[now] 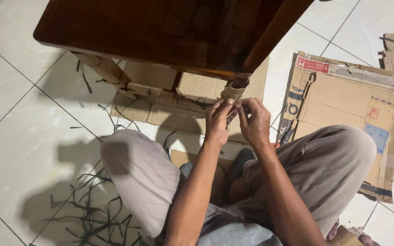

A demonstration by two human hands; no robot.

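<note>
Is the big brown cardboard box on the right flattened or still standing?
Flattened: the big brown cardboard box lies spread flat on the white tiled floor.

flattened brown carton [343, 109] laid at right of frame | red label [313, 64] at its upper left corner | pale tape strip [370, 76] along top | blue patch [378, 136] at right

Dark brown glossy table [160, 32], tan cardboard [343, 105] with red and blue labels, white floor tiles [19, 118], black strips [92, 214].
</note>
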